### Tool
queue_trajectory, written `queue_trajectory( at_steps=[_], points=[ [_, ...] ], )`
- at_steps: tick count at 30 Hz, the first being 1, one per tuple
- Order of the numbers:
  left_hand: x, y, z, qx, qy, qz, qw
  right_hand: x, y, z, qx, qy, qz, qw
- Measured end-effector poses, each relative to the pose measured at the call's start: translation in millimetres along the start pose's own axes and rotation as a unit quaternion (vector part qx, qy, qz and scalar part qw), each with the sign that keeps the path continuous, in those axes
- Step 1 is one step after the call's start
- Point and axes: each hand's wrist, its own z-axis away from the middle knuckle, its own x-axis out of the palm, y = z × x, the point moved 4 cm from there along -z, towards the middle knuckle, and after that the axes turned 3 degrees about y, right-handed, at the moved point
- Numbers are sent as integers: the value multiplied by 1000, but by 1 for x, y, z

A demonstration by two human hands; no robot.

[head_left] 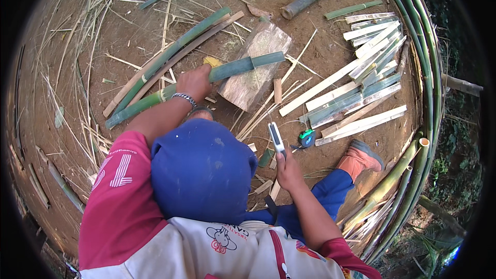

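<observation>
My left hand (pixel 194 83) is closed around a long green bamboo piece (pixel 232 67), pressing it down. The bamboo's far right end lies across a rough wooden block (pixel 258 54); its other end reaches down to the left. In my right hand (pixel 289 170) is what looks like a hand saw (pixel 276 137), gripped by its pale handle with a dark inset. Its blade seems to be seen edge-on, as a thin line reaching up to the bamboo over the block. My left fingertips are partly hidden behind the bamboo.
Cut bamboo slats (pixel 356 82) lie piled at the right, with a tape measure (pixel 307 138) beside them. More bamboo lengths (pixel 181 51) lie at the upper left. Long bamboo poles (pixel 429 62) border the right edge. Thin splinters litter the dirt ground.
</observation>
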Motion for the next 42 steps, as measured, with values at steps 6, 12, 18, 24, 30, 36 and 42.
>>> queue_trajectory(
  at_steps=[6,12,18,24,30,36,42],
  points=[
    [-10,9,2,-22,-44,-17,999,6,-41,-56,-31,18,-13,999],
    [-12,11,2,2,-60,-2,998,2,27,33,-4,29,-11,1000],
    [-13,16,2,2,-41,8,999,-3,-77,-94,8,8,29,1000],
    [-11,6,0,-3,-36,5,999,17,22,19,-16,51,5,999],
    [-12,9,2,6,-21,1,1000,4,-75,-89,5,8,16,1000],
    [-19,7,-1,-12,-35,2,999,24,24,25,2,22,-9,1000],
    [-13,13,0,-1,-20,1,1000,-10,-82,-87,6,1,38,999]
  ],
)
